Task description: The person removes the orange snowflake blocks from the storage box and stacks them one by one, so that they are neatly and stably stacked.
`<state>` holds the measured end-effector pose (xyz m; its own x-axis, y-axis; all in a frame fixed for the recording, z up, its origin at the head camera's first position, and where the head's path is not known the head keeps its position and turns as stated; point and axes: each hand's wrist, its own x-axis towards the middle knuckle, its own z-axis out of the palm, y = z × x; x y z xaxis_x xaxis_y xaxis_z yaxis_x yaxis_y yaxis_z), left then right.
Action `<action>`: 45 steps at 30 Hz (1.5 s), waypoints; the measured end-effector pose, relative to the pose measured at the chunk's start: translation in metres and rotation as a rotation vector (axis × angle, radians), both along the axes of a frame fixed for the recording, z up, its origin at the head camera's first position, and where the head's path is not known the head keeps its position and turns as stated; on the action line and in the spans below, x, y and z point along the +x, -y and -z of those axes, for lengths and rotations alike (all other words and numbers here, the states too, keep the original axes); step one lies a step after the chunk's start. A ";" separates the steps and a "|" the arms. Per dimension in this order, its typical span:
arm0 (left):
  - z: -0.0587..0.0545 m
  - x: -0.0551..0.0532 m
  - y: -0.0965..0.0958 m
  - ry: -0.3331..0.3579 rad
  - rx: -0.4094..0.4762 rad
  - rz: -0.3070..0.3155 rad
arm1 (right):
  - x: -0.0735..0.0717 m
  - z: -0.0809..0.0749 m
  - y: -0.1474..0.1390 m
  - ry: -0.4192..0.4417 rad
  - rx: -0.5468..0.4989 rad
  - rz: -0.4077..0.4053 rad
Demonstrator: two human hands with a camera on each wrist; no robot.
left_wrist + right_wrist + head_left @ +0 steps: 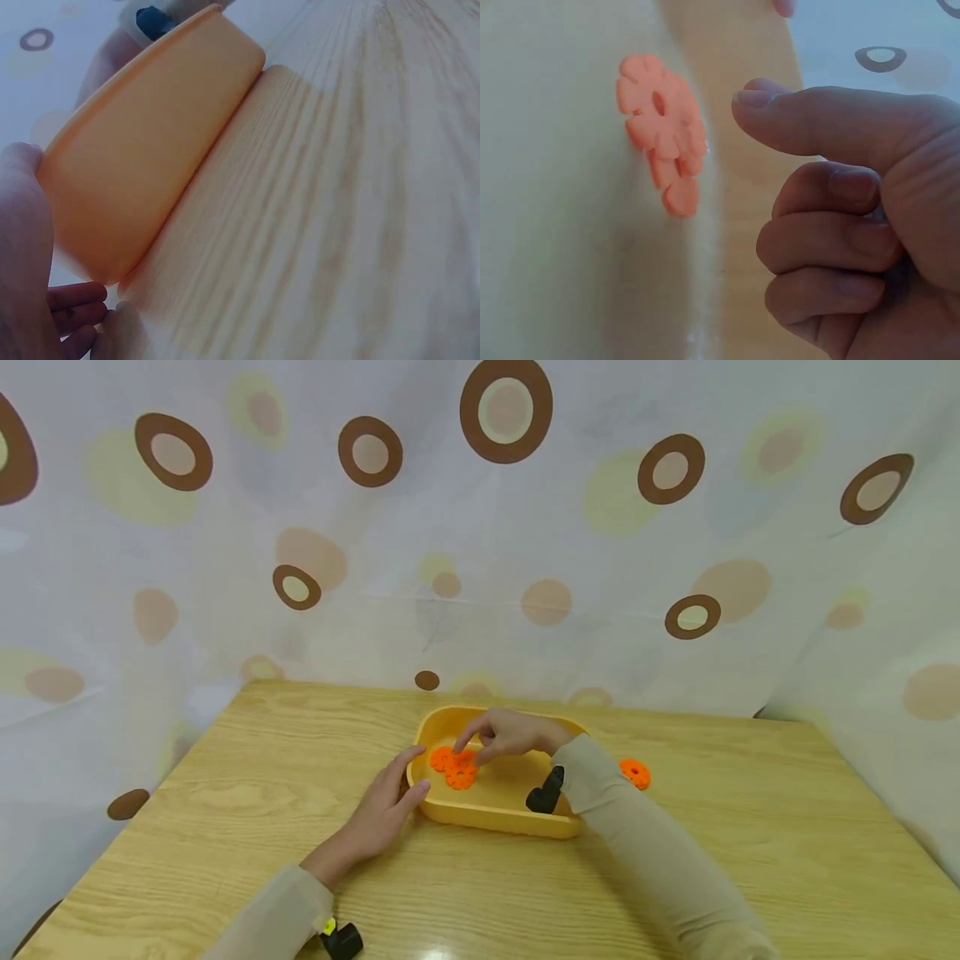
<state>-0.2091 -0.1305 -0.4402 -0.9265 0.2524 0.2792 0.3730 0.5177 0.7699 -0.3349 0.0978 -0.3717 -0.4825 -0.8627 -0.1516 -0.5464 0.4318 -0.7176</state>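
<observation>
Head view: a cluster of overlapping orange flower-shaped discs (452,774) is contained near the left end of a yellow tray (487,817), while another orange disc (641,782) is seen on the table (322,718), just right of the tray. The tray's left end is touched by the left hand (384,806), its thumb and fingers spread. Nothing is held by the right hand (510,732); its index finger and thumb are parted over the cluster, the other fingers curled.

Because the discs are overlapped — and notched — two could be lifted together, or one could be dropped if only a petal were pinched. The tray could be skewed if it were pushed by the left hand, and its side could be knocked by the black device (545,793) (worn at the right cuff). No brand, label or writing can be read; only a yellow mark (328,927) is shown by the left cuff.
</observation>
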 end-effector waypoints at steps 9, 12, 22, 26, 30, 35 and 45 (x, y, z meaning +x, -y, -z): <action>0.001 0.000 -0.002 0.018 0.005 0.008 | 0.005 0.017 0.008 -0.045 0.045 0.013; 0.002 0.000 -0.002 0.015 0.012 0.015 | 0.006 0.019 0.008 -0.063 0.068 0.025; -0.001 -0.003 0.001 -0.047 0.018 0.032 | 0.002 0.019 0.010 -0.156 0.102 0.009; -0.002 -0.004 0.001 -0.026 0.004 0.024 | 0.001 0.019 0.009 -0.145 0.096 0.024; -0.001 -0.002 0.000 -0.003 -0.022 0.013 | 0.003 0.022 0.009 -0.120 0.110 0.050; -0.001 -0.001 0.000 -0.009 -0.015 0.008 | 0.003 0.024 0.009 -0.096 0.099 0.094; 0.000 -0.002 -0.001 -0.010 0.024 0.034 | 0.003 0.022 0.007 -0.068 0.079 0.113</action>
